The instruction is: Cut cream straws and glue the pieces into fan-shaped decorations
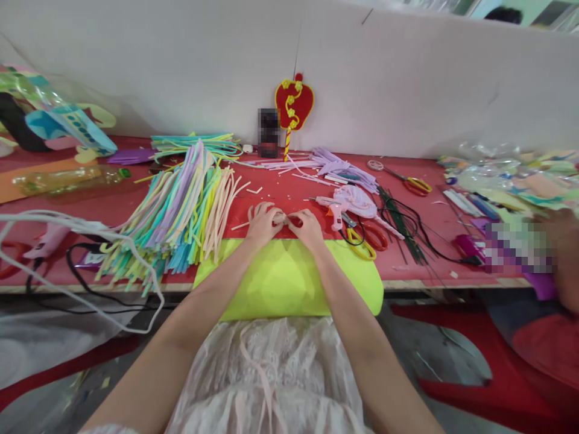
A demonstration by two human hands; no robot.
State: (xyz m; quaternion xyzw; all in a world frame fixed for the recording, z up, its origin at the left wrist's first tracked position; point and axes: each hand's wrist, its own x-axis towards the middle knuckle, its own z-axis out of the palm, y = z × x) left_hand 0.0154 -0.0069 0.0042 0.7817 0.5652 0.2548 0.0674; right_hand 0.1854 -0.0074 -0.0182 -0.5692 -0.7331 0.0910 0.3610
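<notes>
My left hand (263, 224) and my right hand (308, 228) meet over the table, fingertips pinched together on a small pale piece (281, 219). It looks like a bit of pipe cleaner, but the fingers cover most of it. Beneath my wrists a bright yellow-green sheet (284, 277) hangs over the table's front edge. Left of my hands lies a big bundle of pastel pipe cleaners (176, 211), pale peach ones nearest. To the right are a pink glue gun (335, 211), a coiled lavender pipe cleaner piece (355, 200) and scissors (364, 246) with yellow and red handles.
Lavender pipe cleaners (335, 166) lie at the back. A red fan-shaped decoration (294, 105) leans against the white partition (384, 78). Loose white cable (149, 271) loops at left near a plastic bottle (72, 179). Another person's arm (567, 259) reaches in at right.
</notes>
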